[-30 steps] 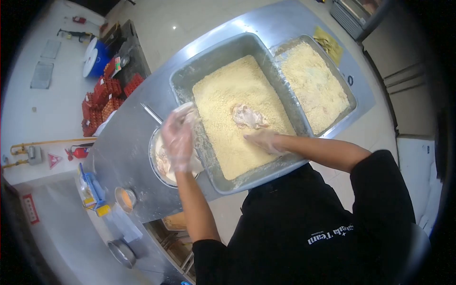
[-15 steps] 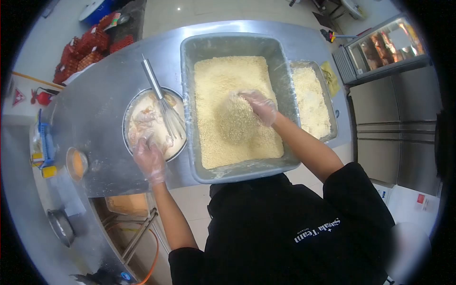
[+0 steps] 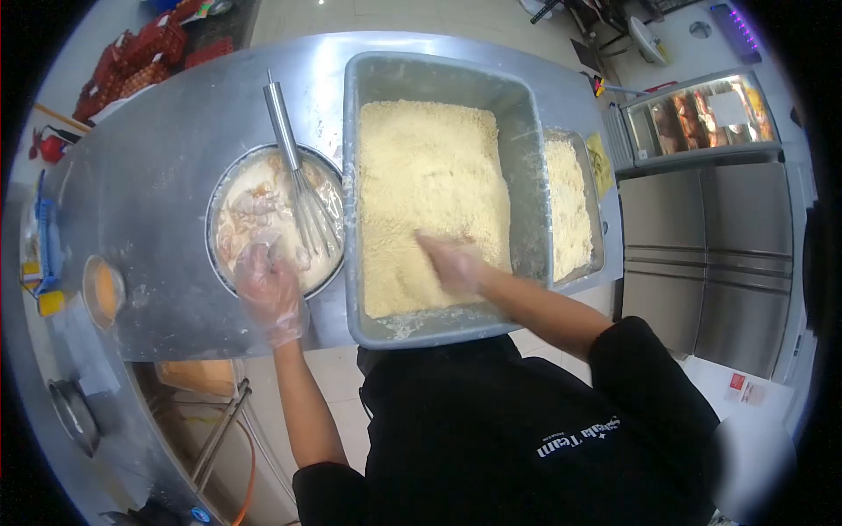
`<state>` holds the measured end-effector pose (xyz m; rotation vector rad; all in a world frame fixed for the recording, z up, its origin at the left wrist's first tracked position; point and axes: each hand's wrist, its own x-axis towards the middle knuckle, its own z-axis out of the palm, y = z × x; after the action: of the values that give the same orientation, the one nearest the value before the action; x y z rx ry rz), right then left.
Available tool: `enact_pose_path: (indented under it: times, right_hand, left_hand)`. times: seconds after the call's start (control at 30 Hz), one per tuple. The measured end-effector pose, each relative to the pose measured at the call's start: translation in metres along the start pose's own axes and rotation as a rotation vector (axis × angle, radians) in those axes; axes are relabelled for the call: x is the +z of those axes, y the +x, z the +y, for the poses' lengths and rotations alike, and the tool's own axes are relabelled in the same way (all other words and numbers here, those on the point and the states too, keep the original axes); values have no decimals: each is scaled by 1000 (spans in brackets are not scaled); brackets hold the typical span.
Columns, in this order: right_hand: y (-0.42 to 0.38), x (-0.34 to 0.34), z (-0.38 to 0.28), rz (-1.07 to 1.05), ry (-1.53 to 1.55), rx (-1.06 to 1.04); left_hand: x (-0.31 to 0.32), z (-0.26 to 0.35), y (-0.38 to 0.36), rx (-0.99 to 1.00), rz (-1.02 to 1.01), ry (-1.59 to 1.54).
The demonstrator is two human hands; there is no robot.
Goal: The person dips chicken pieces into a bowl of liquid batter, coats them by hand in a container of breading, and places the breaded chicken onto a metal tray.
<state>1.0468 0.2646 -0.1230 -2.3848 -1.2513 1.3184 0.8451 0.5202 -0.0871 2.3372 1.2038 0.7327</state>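
Note:
My left hand [image 3: 269, 285], in a clear plastic glove, is over the near edge of a round bowl [image 3: 213, 232]. Its fingers point down toward the pale batter and are partly hidden, so their closure cannot be read. Pale pieces that look like raw meat [image 3: 256, 202] lie in the batter, beside a metal whisk [image 3: 309, 210] leaning in the bowl. My right hand [image 3: 456, 266], also gloved, is blurred by motion low over yellowish crumbs [image 3: 430, 167]. These crumbs fill the bottom of a large grey tub [image 3: 531, 197].
A tray [image 3: 598, 241] of pale floury coating stands right of the tub. On the left of the steel table [image 3: 167, 202] is a small bowl with orange contents [image 3: 105, 291]. Beyond are red net sacks [image 3: 132, 66], a lit display cabinet [image 3: 702, 118] and steel doors [image 3: 662, 210].
My right hand has moved down and nearer to me in the tub; the shower of crumbs beneath it is gone. My left hand stays at the bowl. The view has shifted slightly.

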Motion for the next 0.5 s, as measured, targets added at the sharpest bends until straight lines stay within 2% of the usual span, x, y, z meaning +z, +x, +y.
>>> enact_pose_path:
  times: [0.03,0.13,0.17,0.23,0.27,0.3,0.37,0.43,0.5]
  right_hand:
    - [5,-3,-11,-4,-10,-24]
    - [-4,-42,-58,-124,-1,144]
    - [-9,-54,-72,-165,4,201]
    - [-15,-70,-74,-61,11,195]
    - [-23,-79,-64,77,14,130]
    - [2,-66,-4,420,-261,-202]
    - [30,-52,44,673,-491,-473]
    - [22,-56,21,521,-412,-312]
    - [22,-63,-5,383,-331,-146]
  left_hand:
    - [0,2,1,36,8,25]
    - [-10,15,4,-94,-77,22]
    - [-10,13,3,-72,-69,33]
    - [-6,8,4,-38,-44,54]
    - [-5,6,3,-20,-28,45]
    - [-3,4,1,-7,-10,37]
    - [-5,4,-1,-43,-16,13]
    - [-11,14,3,-125,-67,-24]
    - [-9,8,6,-43,-57,27]
